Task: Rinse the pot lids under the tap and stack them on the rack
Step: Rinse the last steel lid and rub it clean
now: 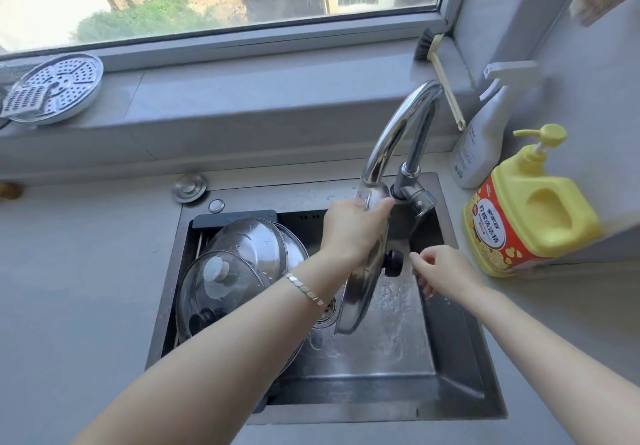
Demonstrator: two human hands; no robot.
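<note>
View from above a dark sink [460,347] set into a grey worktop under a window. The left hand [353,226] grips the top edge of a steel lid [358,295], fingers curled over its rim, and holds it upright on edge just below the spout of the curved chrome tap [398,129]. Water runs down past the lid's black knob [393,263], which faces right, and splashes on the sink floor. The right hand [440,271] hovers just beside the knob, not touching it, its wet fingers loosely curled and holding nothing. At the left of the sink, at least two glass lids [225,278] already lean overlapping in a dark rack [235,218], beaded with water, so they look rinsed and stacked. The steel lid appears to be mid-rinse and has yet to go on the rack; no other unwashed lid can be seen. A yellow soap bottle [530,209] stands on the worktop at right.
</note>
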